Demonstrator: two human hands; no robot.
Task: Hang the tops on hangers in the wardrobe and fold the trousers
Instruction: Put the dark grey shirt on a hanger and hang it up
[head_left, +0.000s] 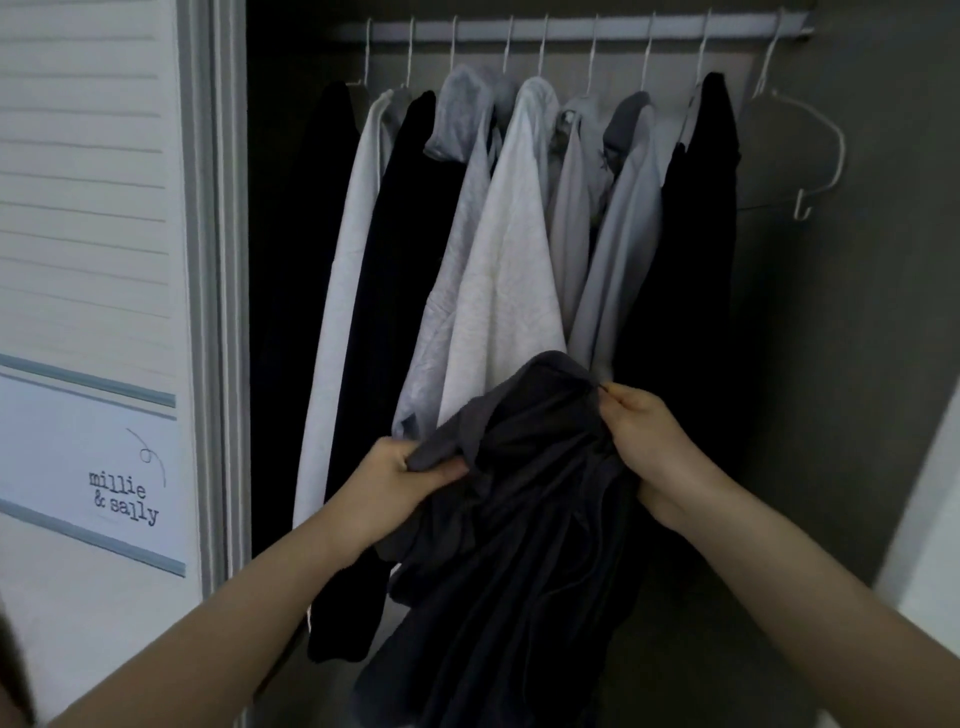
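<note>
A dark grey garment (524, 509) hangs bunched between my two hands in front of the open wardrobe. My left hand (400, 475) grips its upper left edge. My right hand (644, 441) pinches its upper right edge, a little higher. Whether it is a top or trousers I cannot tell. Behind it, several white, grey and black tops (509, 249) hang on white hangers from the rail (571, 32). One bare white hanger (802, 140) hangs at the rail's right end.
The white slatted wardrobe door (88, 208) stands at the left, with a label reading "millie & sally" (124, 496). The wardrobe's dark inner wall (852, 312) is at the right, and a pale wall edge (930, 519) beyond it.
</note>
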